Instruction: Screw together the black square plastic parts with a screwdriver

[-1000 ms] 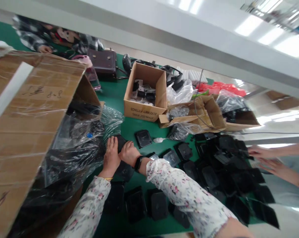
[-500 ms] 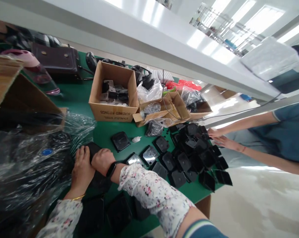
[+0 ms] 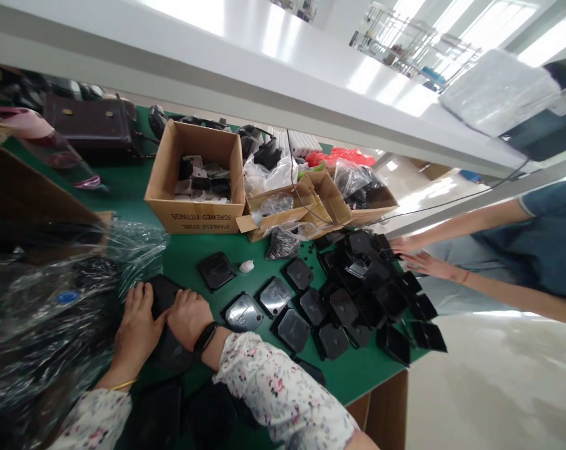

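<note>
Both my hands rest on one black plastic housing [image 3: 163, 292] lying on the green table [image 3: 189, 250]. My left hand [image 3: 135, 331] lies on its left side with fingers stretched over it. My right hand [image 3: 188, 317], with a black wristband, presses on its right side with fingers curled. Several more black square housings [image 3: 311, 306] lie spread over the table to the right, two with shiny faces [image 3: 244, 312].
A clear plastic bag of black parts [image 3: 53, 300] lies at my left. An open cardboard box of parts [image 3: 193, 178] and smaller boxes [image 3: 311, 200] stand behind. Another person's hands [image 3: 418, 259] reach into the pile at right. The table's edge [image 3: 381, 387] is at lower right.
The view has swung right and down, showing more of the other person and the floor. My hands have stayed together on the same black housing.
</note>
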The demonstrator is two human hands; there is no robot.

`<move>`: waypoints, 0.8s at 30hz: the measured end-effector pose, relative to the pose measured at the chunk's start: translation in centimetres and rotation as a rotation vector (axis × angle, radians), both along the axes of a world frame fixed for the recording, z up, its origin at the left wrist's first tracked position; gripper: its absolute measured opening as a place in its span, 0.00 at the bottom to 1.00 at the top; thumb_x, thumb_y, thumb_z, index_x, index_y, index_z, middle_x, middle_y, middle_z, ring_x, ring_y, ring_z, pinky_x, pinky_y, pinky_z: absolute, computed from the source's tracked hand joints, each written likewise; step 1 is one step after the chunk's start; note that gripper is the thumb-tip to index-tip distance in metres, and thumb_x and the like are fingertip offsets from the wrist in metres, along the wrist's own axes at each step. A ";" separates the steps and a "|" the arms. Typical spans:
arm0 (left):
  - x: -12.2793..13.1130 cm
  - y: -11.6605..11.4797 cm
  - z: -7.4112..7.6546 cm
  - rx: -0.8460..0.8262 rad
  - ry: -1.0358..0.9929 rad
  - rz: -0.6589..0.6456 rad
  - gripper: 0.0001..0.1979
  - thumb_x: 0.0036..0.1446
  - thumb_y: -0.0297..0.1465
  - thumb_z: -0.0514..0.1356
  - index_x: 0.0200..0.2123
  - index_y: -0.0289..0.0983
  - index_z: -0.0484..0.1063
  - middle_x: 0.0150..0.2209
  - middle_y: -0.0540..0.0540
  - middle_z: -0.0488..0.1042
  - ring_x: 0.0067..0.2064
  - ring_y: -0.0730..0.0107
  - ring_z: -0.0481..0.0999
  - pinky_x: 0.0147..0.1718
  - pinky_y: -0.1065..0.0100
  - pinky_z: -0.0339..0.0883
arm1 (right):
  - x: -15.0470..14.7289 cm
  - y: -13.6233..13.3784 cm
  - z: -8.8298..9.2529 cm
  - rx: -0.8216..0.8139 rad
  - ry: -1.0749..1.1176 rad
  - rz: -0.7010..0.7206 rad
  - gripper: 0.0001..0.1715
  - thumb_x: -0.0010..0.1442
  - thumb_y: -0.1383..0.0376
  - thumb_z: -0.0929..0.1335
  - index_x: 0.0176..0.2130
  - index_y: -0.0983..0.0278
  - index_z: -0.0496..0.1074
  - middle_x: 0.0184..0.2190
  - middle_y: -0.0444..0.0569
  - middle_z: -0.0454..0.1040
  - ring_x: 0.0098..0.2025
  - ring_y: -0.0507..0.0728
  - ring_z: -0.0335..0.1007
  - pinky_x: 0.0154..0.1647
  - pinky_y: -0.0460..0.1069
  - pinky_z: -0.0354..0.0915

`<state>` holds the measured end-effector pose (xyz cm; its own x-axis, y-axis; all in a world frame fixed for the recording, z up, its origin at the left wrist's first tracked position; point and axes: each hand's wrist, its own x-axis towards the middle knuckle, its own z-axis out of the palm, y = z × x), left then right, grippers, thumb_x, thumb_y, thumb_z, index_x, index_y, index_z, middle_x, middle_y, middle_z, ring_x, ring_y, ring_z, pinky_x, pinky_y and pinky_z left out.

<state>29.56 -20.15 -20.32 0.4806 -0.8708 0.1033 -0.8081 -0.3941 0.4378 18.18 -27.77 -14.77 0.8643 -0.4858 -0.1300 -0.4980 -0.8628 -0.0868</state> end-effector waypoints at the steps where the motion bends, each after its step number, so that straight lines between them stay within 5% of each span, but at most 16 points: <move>1: 0.0 0.0 0.1 0.018 0.001 0.000 0.33 0.60 0.39 0.42 0.61 0.21 0.51 0.62 0.26 0.52 0.66 0.42 0.46 0.61 0.48 0.50 | 0.6 -0.5 0.3 0.034 0.005 0.024 0.18 0.64 0.71 0.57 0.44 0.81 0.69 0.38 0.70 0.73 0.37 0.61 0.74 0.27 0.51 0.71; 6: 0.2 0.1 0.2 0.050 -0.003 -0.005 0.32 0.59 0.37 0.42 0.61 0.21 0.52 0.62 0.26 0.53 0.66 0.42 0.47 0.61 0.48 0.51 | 2.8 -2.4 1.3 0.128 -0.019 0.177 0.12 0.61 0.72 0.61 0.33 0.74 0.73 0.31 0.62 0.75 0.33 0.60 0.74 0.26 0.50 0.70; 17: 0.6 0.2 -0.7 0.011 0.006 -0.023 0.33 0.55 0.34 0.45 0.62 0.24 0.50 0.63 0.28 0.52 0.66 0.41 0.48 0.60 0.43 0.52 | 2.3 -2.2 1.4 0.175 -0.042 0.156 0.15 0.62 0.73 0.58 0.40 0.76 0.72 0.37 0.64 0.75 0.39 0.63 0.74 0.30 0.53 0.71; 20: 0.3 0.1 -0.6 0.001 -0.025 -0.018 0.35 0.56 0.40 0.46 0.63 0.29 0.48 0.66 0.33 0.49 0.66 0.42 0.47 0.60 0.43 0.52 | -0.8 -2.2 2.6 0.209 -0.084 0.077 0.12 0.62 0.69 0.60 0.38 0.70 0.72 0.35 0.55 0.75 0.36 0.59 0.74 0.28 0.50 0.70; 22: 0.1 0.0 -0.5 0.000 -0.037 -0.010 0.36 0.56 0.44 0.47 0.64 0.34 0.44 0.67 0.39 0.45 0.67 0.45 0.45 0.61 0.44 0.51 | -5.6 -2.7 3.9 0.274 -0.231 -0.023 0.10 0.64 0.64 0.62 0.38 0.64 0.71 0.33 0.47 0.74 0.35 0.54 0.73 0.30 0.47 0.69; 24: -0.1 0.0 -0.7 -0.002 -0.052 -0.010 0.36 0.58 0.46 0.47 0.65 0.38 0.41 0.68 0.42 0.42 0.67 0.47 0.43 0.62 0.45 0.48 | -12.1 -4.0 5.0 0.285 -0.420 -0.306 0.10 0.65 0.65 0.61 0.38 0.62 0.71 0.33 0.45 0.73 0.36 0.51 0.71 0.37 0.44 0.67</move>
